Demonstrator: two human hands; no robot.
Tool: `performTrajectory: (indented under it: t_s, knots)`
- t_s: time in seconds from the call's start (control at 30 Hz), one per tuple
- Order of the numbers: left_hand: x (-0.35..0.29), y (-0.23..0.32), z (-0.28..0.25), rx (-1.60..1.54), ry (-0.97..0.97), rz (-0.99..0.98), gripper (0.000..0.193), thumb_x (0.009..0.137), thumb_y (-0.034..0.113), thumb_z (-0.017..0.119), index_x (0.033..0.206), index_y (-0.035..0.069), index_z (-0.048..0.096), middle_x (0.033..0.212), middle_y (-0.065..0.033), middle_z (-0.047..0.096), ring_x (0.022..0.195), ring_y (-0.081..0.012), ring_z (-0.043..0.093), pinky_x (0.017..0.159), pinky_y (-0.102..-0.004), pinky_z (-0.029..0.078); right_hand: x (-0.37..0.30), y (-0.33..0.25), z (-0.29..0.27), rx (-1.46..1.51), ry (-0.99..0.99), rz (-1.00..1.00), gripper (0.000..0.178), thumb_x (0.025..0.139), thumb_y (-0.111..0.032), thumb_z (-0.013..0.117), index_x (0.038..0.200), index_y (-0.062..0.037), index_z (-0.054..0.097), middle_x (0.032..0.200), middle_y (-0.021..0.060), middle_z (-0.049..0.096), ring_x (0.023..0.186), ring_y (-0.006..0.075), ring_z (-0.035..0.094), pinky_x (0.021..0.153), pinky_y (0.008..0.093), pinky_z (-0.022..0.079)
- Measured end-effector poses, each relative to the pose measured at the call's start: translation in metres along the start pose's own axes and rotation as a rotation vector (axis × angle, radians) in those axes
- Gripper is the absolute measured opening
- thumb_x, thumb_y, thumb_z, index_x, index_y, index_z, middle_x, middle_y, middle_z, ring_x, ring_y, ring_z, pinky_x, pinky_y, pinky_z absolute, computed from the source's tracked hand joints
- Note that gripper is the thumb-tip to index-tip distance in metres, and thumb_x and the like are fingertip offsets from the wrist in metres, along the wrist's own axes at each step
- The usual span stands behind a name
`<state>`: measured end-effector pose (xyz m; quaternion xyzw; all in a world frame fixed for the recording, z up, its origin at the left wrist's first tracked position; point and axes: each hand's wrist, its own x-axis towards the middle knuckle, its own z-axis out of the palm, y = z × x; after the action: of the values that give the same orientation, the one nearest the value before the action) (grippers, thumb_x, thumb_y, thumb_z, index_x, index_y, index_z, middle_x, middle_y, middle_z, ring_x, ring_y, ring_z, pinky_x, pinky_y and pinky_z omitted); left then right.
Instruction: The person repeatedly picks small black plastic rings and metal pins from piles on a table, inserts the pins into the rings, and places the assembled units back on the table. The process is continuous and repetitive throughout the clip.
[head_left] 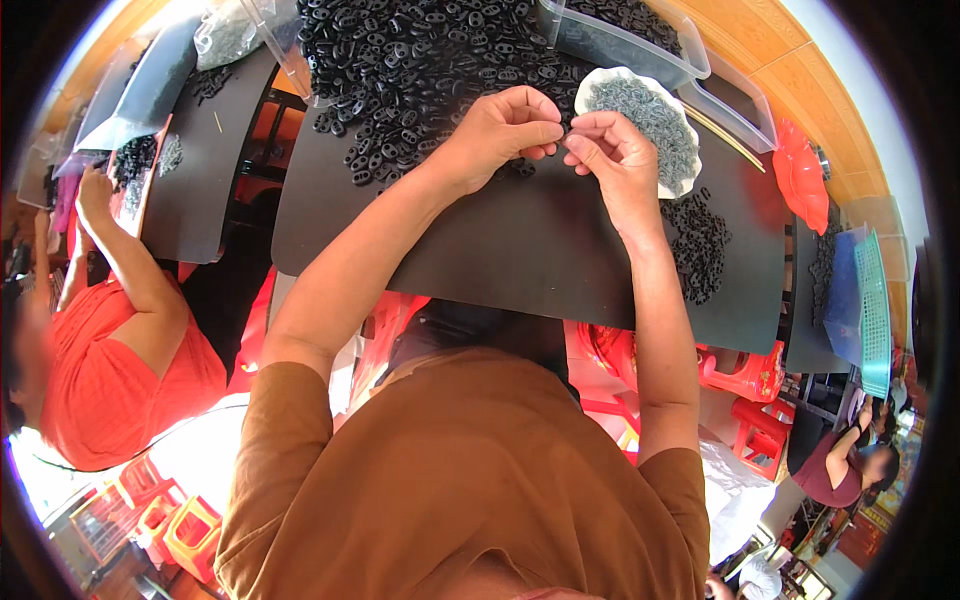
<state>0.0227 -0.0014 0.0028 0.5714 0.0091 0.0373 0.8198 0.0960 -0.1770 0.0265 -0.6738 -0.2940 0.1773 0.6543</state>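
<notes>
Over the dark table (480, 255), my two hands meet fingertip to fingertip. My left hand (500, 138) is closed in a pinch, and so is my right hand (617, 155). Something tiny and dark seems to sit between the fingertips, too small to name. Beyond my left hand spreads a large pile of black oval plastic pieces with two holes each (430, 75). Right beside my right hand is a white scalloped dish (690, 165), filled with small translucent grey pieces (650, 112). A smaller heap of little black pieces (700, 250) lies near my right forearm.
Clear plastic bins (630, 50) stand at the back. Thin golden sticks (725, 135) and a red petal-shaped dish (800, 180) lie to the right, near a teal basket (873, 310). A person in red (130, 350) works at the left table; another person (840, 465) is far right.
</notes>
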Motion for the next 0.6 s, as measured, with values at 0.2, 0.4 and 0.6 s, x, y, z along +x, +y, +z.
performTrajectory:
  t_s: [0.2,0.4,0.6]
  knots:
    - [-0.003,0.004,0.002,-0.114,0.01,-0.119,0.009,0.091,0.009,0.068,0.099,0.005,0.065,0.091,-0.002,0.066,0.079,-0.0084,0.064,0.073,-0.0211,0.053,0.002,0.001,0.003,-0.444,0.044,-0.491,0.013,0.083,0.006,0.067,0.092,-0.003,0.068,0.081,0.0046,0.068,0.068,0.0116,0.065,0.06,0.0252,0.052]
    - [-0.004,0.005,0.01,-0.058,0.045,-0.062,0.014,0.091,0.011,0.068,0.102,0.002,0.066,0.092,-0.0047,0.068,0.079,-0.0088,0.064,0.072,-0.022,0.054,0.003,0.008,-0.002,-0.457,0.079,-0.418,0.01,0.083,0.005,0.068,0.09,-0.0016,0.068,0.08,0.0062,0.067,0.068,0.0128,0.066,0.06,0.0245,0.052]
    - [-0.005,0.004,0.009,0.392,0.076,0.062,0.017,0.089,0.013,0.071,0.1,0.001,0.068,0.084,-0.0024,0.069,0.076,-0.0066,0.062,0.072,-0.0215,0.052,-0.001,0.005,0.0,-0.385,0.05,-0.167,0.008,0.086,0.004,0.066,0.092,-0.0011,0.068,0.084,0.0057,0.07,0.075,0.0122,0.069,0.063,0.0242,0.054]
